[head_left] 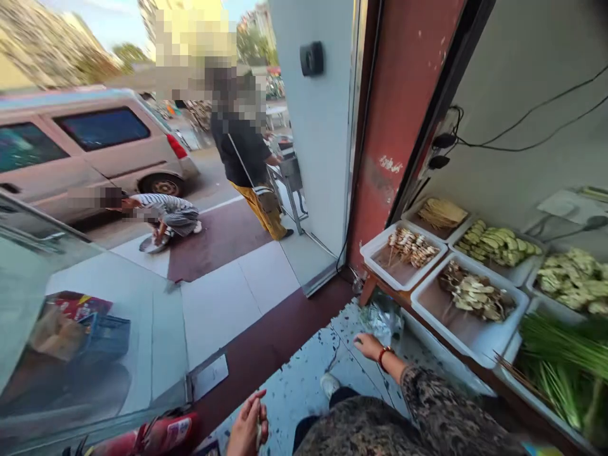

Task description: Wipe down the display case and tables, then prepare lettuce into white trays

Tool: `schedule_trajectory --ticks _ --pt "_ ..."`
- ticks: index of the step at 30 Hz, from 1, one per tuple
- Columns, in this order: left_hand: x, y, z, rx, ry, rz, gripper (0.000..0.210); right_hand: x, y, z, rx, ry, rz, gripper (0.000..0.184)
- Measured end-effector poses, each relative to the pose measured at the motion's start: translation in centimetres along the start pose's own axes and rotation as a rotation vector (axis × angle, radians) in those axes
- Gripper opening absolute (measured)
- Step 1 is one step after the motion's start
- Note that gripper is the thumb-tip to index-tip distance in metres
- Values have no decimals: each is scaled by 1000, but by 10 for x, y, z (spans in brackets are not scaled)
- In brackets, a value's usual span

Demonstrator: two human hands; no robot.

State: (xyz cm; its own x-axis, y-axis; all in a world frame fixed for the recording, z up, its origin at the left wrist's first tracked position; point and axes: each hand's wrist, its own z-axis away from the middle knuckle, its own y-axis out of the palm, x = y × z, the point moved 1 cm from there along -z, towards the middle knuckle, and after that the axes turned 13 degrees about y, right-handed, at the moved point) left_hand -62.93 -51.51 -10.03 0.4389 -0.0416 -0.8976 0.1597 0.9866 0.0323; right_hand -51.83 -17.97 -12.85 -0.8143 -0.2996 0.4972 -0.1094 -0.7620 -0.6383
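My left hand [247, 425] is at the bottom of the view, its fingers curled together. Something thin and pale seems to show between them, too small to name. Out over the speckled floor is my right hand [368, 347], with a red bead bracelet [384, 358] at the wrist. Its fingers are closed, and whether they hold anything is hidden. Just beyond it a clear plastic bag [384, 322] lies on the floor. To the right, white trays stand on a wooden bench, one of them with skewered mushrooms [475, 292].
More trays hold sliced green vegetables [496, 244] and long green stalks [560, 354]. A glass door [95, 354] stands at left, a fire extinguisher [156, 437] below it. Outside are a crouching person [166, 209], a standing person [242, 152] and a van [90, 145].
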Motion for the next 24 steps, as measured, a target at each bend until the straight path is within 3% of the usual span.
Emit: schedule_trajectory --ticks 3,7,10,13,18,24 --pt "19 16 -18 110 -120 -15 64 -32 4 -17 52 122 -19 32" --pt "60 36 -38 235 -234 -43 65 -91 -2 -12 34 290 -8 30" --pt "107 53 -48 340 -291 -43 67 -132 -8 -7 -6 383 27 29" --pt "164 67 -46 413 -339 -57 70 -163 -7 -22 -47 433 85 30" --pt "252 73 -17 400 -474 -104 68 -199 11 -97 -85 436 196 31" --pt "340 80 5 351 -664 -158 71 -254 31 -232 -101 450 313 33"
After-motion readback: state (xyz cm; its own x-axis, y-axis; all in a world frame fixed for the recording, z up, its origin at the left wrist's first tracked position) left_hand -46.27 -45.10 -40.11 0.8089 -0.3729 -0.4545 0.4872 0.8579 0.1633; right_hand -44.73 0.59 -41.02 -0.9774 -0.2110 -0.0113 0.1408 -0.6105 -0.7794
